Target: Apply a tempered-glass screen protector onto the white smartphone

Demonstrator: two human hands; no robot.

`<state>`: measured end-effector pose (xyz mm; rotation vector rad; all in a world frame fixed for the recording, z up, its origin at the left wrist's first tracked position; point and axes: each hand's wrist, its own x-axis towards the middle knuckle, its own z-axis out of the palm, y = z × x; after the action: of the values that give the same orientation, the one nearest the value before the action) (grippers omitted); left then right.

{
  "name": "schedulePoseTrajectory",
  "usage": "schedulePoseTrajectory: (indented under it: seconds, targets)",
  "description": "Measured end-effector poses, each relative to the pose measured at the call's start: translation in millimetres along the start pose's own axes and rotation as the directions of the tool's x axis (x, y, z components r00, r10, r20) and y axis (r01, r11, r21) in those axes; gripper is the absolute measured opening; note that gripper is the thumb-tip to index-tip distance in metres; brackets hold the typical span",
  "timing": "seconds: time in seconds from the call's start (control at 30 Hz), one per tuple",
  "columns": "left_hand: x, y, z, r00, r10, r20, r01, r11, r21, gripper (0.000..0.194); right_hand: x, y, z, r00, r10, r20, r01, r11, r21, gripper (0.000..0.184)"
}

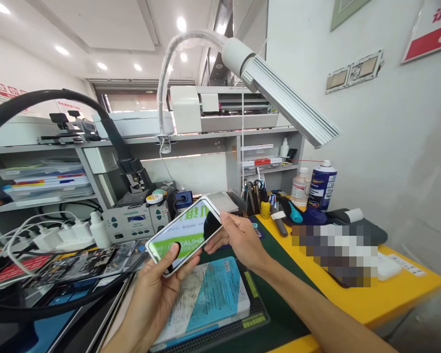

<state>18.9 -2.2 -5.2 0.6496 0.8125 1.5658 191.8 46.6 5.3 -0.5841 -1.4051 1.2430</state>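
Observation:
A white-edged smartphone (185,230) is held up at a tilt between my two hands, its glossy screen mirroring a green and white sign. My left hand (163,279) grips the lower left end, thumb on the glass and fingers behind. At the upper right end, my right hand (238,238) pinches the edge with the thumb on top and the fingers partly behind. Beneath the phone lies a blue and white box or book (220,289), resting on a dark perforated pad (259,306) over a green mat (286,314).
A grey rework station (132,223) and white chargers (64,235) stand left, beside phone boards (81,264). A lamp (286,98) arches overhead. On the right, the yellow tabletop (397,299) carries a spray can (321,186), a clear bottle (300,189) and a pixelated patch.

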Motion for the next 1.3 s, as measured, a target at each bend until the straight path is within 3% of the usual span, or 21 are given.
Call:
schedulePoseTrajectory:
  seconds: [0.17,0.3,0.5,0.77,0.93,1.2,1.3]
  targets:
    - [0,3,-3.7,0.999,0.017,0.034,-0.017,1.000,-0.004,0.032,0,-4,-3,0.999,0.017,0.027,-0.018,0.999,0.050,0.063]
    - [-1,5,-7.7,0.995,0.011,0.099,-0.018,0.997,0.071,0.034,-2,-13,-9,0.999,-0.007,0.050,0.006,1.000,0.024,0.044]
    - [-3,3,-9.3,0.987,0.000,0.163,-0.029,0.984,0.178,0.049,-2,-21,-16,0.996,-0.059,-0.073,0.049,0.989,-0.136,0.028]
    - [-8,4,-5.1,0.988,0.025,0.152,-0.061,0.970,0.236,0.035,-1,-27,-17,0.988,-0.119,-0.098,0.086,0.954,-0.286,0.030]
    - [-4,3,-10.9,0.978,0.000,0.209,-0.067,0.949,0.309,0.030,2,-25,-20,0.992,-0.083,-0.093,0.052,0.953,-0.298,0.029]
    - [4,4,-12.5,0.988,0.145,0.051,-0.152,0.868,0.473,0.035,-2,-15,-11,0.997,-0.066,-0.051,0.038,0.901,-0.433,0.031]
    - [2,8,-8.6,0.972,0.226,0.063,-0.224,0.815,0.534,0.037,-3,-14,-11,0.999,-0.023,-0.045,-0.001,0.879,-0.477,0.031]
